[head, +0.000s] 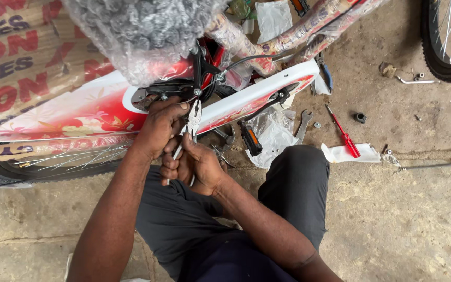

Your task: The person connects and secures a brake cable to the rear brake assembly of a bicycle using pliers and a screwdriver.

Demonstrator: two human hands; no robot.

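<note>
pliers (193,119) were held closed-fisted in the right hand (197,164), jaws up at the black brake arm (176,90) of the red-white bicycle frame (257,94). left hand (160,128) was pinched closed at the brake, just left of the pliers. a red screwdriver (343,133) and spanner (303,125) lay on the floor (392,219), right.

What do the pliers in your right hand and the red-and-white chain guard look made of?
The silver pliers in the right hand look like bare polished steel: bright grey with glints. The glossy red-and-white chain guard could be painted sheet metal or plastic; its smooth shine and printed pattern leave that open. The left hand rests beside the pliers.
</note>
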